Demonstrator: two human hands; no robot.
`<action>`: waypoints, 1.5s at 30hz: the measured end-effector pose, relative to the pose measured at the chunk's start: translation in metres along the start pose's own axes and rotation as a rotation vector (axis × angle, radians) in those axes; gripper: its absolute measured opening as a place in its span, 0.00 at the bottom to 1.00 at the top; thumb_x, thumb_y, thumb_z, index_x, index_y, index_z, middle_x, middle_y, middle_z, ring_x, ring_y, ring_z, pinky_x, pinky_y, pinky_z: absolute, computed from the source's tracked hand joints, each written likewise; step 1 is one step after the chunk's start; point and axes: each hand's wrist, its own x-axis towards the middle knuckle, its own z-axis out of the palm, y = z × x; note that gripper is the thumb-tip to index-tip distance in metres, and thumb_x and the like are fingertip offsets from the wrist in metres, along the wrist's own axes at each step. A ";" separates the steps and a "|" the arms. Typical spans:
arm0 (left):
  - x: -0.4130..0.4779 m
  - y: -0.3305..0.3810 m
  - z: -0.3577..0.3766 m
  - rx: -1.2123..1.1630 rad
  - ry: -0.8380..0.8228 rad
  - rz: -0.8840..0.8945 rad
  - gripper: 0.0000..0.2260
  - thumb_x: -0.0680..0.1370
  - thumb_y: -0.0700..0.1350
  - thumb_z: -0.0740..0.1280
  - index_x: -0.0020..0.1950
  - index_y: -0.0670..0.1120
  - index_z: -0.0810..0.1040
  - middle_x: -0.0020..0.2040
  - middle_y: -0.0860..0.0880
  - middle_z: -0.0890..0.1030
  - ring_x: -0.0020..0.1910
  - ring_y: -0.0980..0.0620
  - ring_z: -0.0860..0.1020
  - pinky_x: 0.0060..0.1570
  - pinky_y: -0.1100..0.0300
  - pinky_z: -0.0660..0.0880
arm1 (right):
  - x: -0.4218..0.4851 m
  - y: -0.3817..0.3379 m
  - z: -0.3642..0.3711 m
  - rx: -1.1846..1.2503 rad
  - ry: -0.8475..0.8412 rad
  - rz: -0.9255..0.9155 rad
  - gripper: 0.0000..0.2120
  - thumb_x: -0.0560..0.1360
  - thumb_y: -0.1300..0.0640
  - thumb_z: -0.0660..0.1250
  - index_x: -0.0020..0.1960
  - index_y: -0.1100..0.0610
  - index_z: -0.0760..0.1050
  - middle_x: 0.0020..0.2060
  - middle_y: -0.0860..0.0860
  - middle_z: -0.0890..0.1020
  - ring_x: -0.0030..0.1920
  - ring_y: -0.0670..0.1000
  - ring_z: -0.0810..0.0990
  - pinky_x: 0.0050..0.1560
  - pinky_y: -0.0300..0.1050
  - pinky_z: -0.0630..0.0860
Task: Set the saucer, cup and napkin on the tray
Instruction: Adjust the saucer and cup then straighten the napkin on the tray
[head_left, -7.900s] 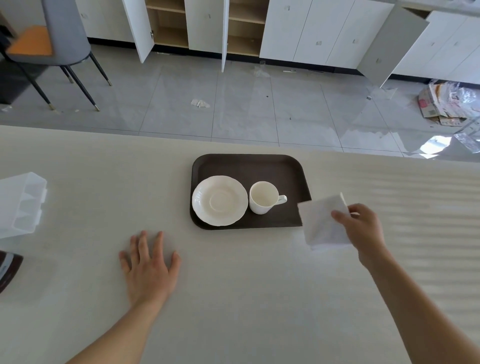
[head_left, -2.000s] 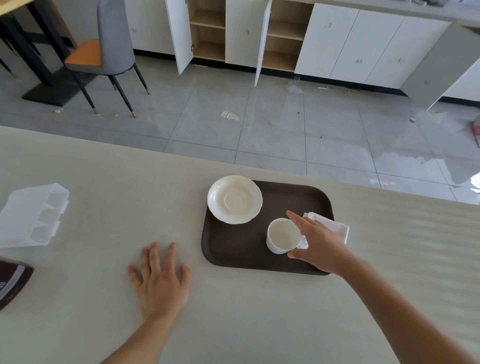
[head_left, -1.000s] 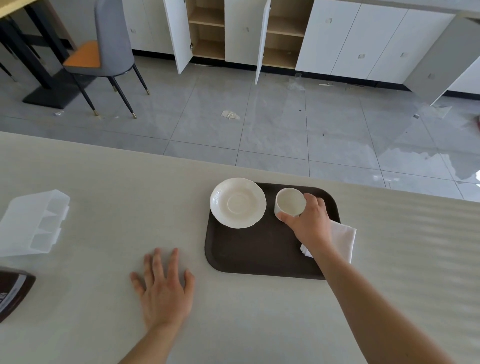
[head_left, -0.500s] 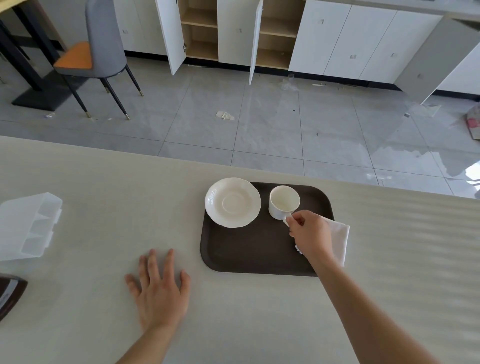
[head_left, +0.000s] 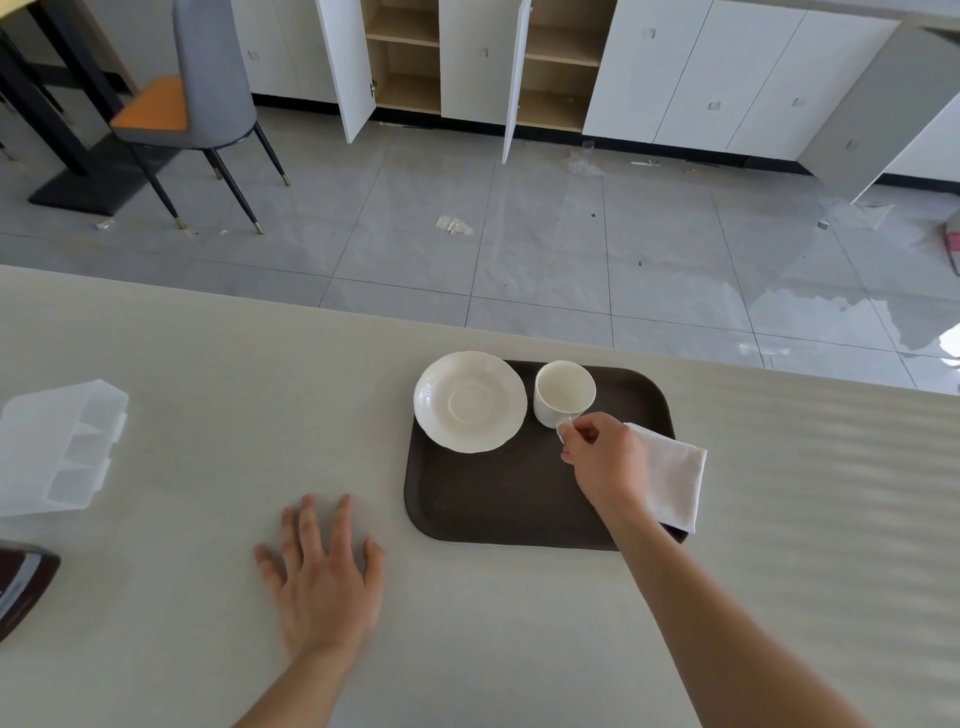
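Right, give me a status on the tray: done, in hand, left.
Done: the saucer, cup and napkin all sit on the tray, though saucer and napkin overhang its edges. In hand: the right hand pinches the cup's handle; the left hand lies flat on the counter. Left: release the cup.

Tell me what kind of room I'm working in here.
Probably a dining or pantry area, maybe still being fitted out: a long pale counter, white floor cabinets with doors open on bare shelves, a dining chair at a table, scraps on the tiled floor.
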 end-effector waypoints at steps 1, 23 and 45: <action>0.000 0.000 0.000 0.003 0.001 0.000 0.29 0.74 0.58 0.53 0.74 0.51 0.68 0.75 0.41 0.64 0.77 0.40 0.57 0.73 0.35 0.50 | 0.000 0.000 0.001 0.004 -0.002 0.004 0.06 0.77 0.50 0.68 0.46 0.52 0.79 0.34 0.46 0.84 0.38 0.47 0.83 0.42 0.46 0.79; 0.001 -0.003 0.004 0.003 0.001 -0.001 0.28 0.75 0.58 0.53 0.74 0.51 0.67 0.75 0.41 0.64 0.77 0.40 0.57 0.73 0.36 0.49 | -0.005 0.001 0.007 0.086 0.029 0.060 0.07 0.76 0.49 0.70 0.46 0.53 0.80 0.37 0.45 0.85 0.36 0.41 0.84 0.33 0.36 0.71; -0.001 0.003 -0.009 -0.091 -0.022 -0.014 0.31 0.73 0.59 0.52 0.74 0.49 0.67 0.76 0.41 0.65 0.77 0.41 0.58 0.73 0.35 0.49 | -0.017 0.035 -0.038 0.184 0.068 0.045 0.05 0.75 0.53 0.72 0.50 0.52 0.79 0.37 0.45 0.83 0.32 0.38 0.83 0.32 0.31 0.76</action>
